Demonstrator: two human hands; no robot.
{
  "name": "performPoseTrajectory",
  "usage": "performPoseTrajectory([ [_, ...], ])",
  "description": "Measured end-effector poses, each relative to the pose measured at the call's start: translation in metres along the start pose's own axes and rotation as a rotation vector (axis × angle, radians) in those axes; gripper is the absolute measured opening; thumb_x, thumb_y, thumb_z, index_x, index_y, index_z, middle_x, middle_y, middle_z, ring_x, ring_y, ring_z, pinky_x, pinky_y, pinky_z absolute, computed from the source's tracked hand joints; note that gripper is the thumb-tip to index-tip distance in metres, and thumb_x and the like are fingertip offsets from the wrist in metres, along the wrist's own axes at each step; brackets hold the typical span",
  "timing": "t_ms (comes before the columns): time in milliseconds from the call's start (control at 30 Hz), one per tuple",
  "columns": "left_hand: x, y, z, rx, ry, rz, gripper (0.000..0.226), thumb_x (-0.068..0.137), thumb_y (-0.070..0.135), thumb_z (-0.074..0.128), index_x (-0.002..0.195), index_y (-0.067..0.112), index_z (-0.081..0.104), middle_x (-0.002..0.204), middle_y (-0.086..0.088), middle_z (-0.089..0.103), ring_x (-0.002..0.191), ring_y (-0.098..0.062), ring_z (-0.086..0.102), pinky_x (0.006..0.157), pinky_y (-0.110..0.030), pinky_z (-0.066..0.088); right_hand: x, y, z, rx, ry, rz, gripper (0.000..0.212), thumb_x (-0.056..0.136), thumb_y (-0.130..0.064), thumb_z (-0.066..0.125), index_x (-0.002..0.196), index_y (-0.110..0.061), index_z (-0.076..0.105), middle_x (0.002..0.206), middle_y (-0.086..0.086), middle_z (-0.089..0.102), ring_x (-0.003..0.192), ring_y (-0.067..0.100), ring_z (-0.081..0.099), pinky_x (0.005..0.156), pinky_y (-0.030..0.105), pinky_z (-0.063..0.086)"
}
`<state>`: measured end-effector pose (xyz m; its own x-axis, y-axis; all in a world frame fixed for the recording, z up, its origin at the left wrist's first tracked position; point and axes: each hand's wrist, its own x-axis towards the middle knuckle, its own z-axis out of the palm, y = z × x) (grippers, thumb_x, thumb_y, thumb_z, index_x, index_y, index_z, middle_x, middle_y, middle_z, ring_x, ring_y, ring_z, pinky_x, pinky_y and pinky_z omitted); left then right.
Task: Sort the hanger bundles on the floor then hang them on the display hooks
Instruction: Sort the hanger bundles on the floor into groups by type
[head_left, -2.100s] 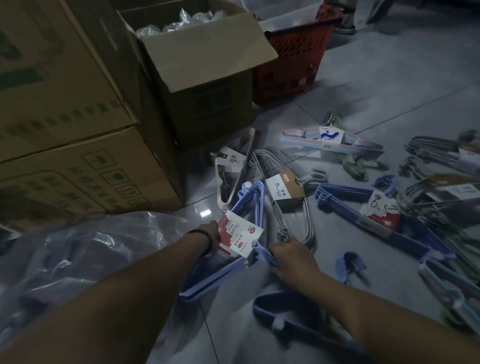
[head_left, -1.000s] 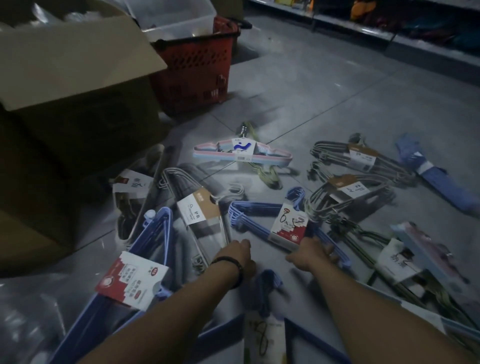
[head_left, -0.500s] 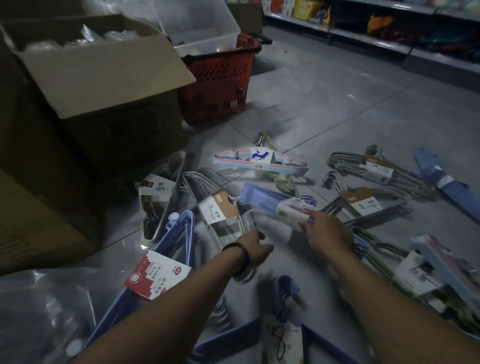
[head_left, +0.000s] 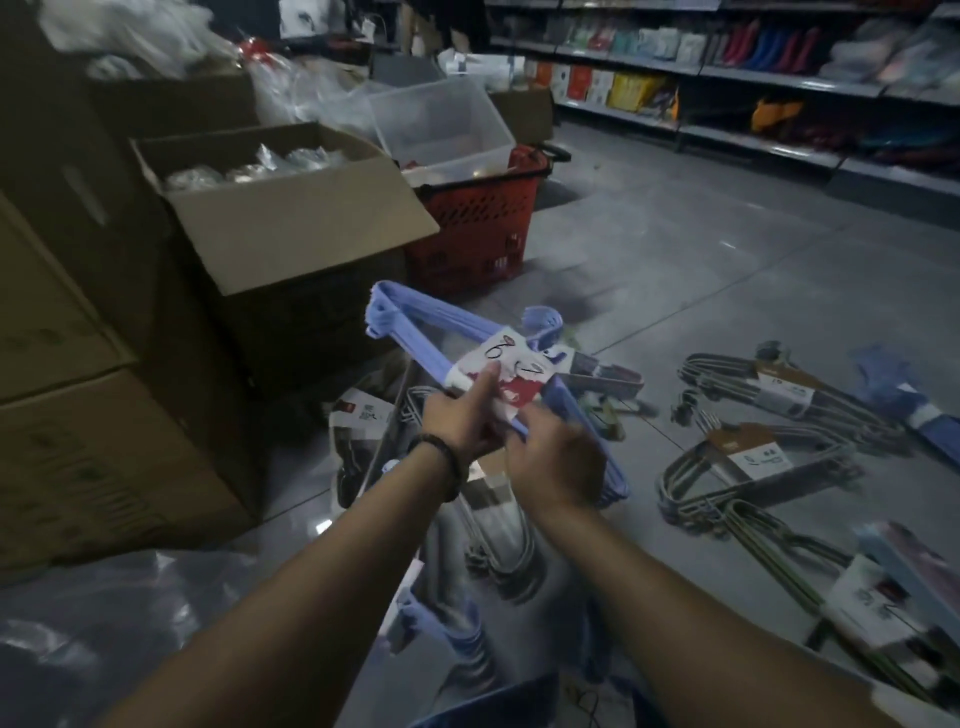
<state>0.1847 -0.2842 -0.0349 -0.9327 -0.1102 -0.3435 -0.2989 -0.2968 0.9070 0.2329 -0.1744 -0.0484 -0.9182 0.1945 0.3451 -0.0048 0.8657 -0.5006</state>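
Two hands are holding the blue hanger bundle, now raised off the grey tiled floor where it was lying a second ago. The left hand is pinching its paper label and the right hand is curling round its frame. Grey hanger bundles are lying on the floor near cardboard boxes, a red basket and stocked shelves.

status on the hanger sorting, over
Hands busy: left hand and right hand grip the blue hanger bundle, clear of the floor. At right, grey hanger bundles lie scattered. No display hooks in view.
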Motion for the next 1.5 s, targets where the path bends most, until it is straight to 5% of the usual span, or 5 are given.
performPoseTrajectory([
  [267, 0.001, 0.046, -0.092, 0.129, 0.097, 0.044, 0.01, 0.098, 0.017, 0.069, 0.099, 0.008, 0.066, 0.098, -0.017, 0.073, 0.082, -0.032, 0.069, 0.06, -0.037, 0.061, 0.02, -0.04, -0.001, 0.174, -0.148, -0.142, 0.034, 0.095, -0.047, 0.061, 0.076, -0.019, 0.068, 0.06, -0.005, 0.06, 0.054, 0.012, 0.055, 0.055, 0.027, 0.039],
  [467, 0.009, 0.047, -0.142, 0.298, -0.02, 0.001, 0.021, 0.104, 0.026, 0.061, 0.108, 0.006, 0.068, 0.111, -0.027, 0.074, 0.081, -0.034, 0.077, 0.06, -0.044, 0.065, 0.059, -0.004, 0.01, 0.21, -0.186, 0.192, 0.056, 0.091, -0.048, 0.07, 0.135, -0.016, 0.057, 0.129, 0.019, 0.063, 0.116, 0.039, 0.061, 0.1, 0.045, 0.05],
  [733, 0.01, 0.037, -0.183, 0.47, -0.168, -0.271, 0.038, 0.104, 0.042, 0.056, 0.122, 0.009, 0.065, 0.108, -0.016, 0.078, 0.086, -0.028, 0.076, 0.066, -0.04, 0.064, 0.019, 0.01, 0.037, 0.404, -0.832, 0.368, 0.033, 0.095, -0.032, 0.069, 0.092, 0.0, 0.068, 0.083, 0.02, 0.071, 0.067, 0.033, 0.073, 0.051, 0.033, 0.056],
  [1067, -0.014, -0.014, -0.206, 0.895, -0.284, -0.419, 0.038, 0.087, -0.017, 0.062, 0.105, 0.017, 0.061, 0.112, -0.01, 0.069, 0.109, -0.029, 0.066, 0.1, -0.048, 0.056, -0.058, 0.014, 0.064, -0.089, -1.04, 0.122, 0.036, 0.108, -0.028, 0.044, 0.115, -0.005, 0.071, 0.12, 0.021, 0.064, 0.113, 0.038, 0.063, 0.089, 0.037, 0.048],
  [1500, 0.005, -0.034, -0.199, 1.176, -0.198, -0.393, 0.05, 0.081, 0.01, 0.062, 0.13, 0.011, 0.057, 0.115, -0.009, 0.07, 0.101, -0.026, 0.071, 0.091, -0.047, 0.062, -0.08, 0.015, 0.081, -0.162, -1.077, 0.108, 0.036, 0.109, -0.025, 0.038, 0.115, -0.005, 0.066, 0.129, 0.025, 0.058, 0.112, 0.036, 0.06, 0.077, 0.031, 0.033],
])
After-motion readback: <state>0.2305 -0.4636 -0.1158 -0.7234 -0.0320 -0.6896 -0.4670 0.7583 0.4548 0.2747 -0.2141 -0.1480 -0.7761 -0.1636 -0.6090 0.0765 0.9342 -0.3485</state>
